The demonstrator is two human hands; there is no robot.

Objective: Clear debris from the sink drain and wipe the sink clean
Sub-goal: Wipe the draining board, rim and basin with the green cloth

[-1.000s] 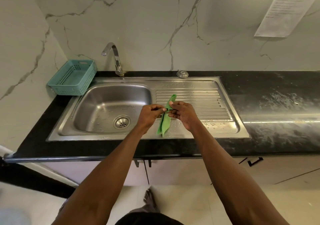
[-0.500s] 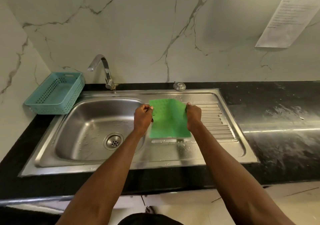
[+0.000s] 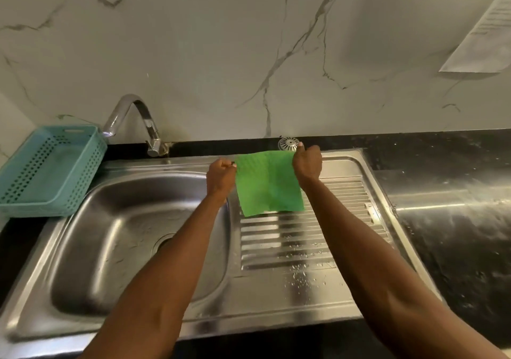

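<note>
Cloth: I've got the green cloth [image 3: 267, 183] stretched flat in the air, hanging over the draining board [image 3: 304, 237], just right of the basin.
Left hand: my left hand [image 3: 221, 177] has its fingers curled tight, pinching the cloth's top corner at nine o'clock.
Right hand: my right hand [image 3: 307, 165] clamps the opposite top corner at three o'clock, thumb up, fingers folded over the edge.
Sink: the sink [image 3: 116, 237] sits at about eight o'clock from the cloth, wet and streaky; my left forearm hides most of the drain [image 3: 163, 241], so I cannot tell whether debris is left in it.
Strainer: a small round strainer [image 3: 288, 143] rests on the counter at twelve o'clock, just behind my right hand.
Step, as I read it: opening the cloth out before wiping.
Doing it well: keep both corners even so it hangs without a twist, fold it into a flat pad, then carry it toward eight o'clock into the basin.
Watch for: the tap [image 3: 132, 121] at ten o'clock and the blue basket [image 3: 49, 170] beyond it; keep a loose corner from snagging either.
</note>
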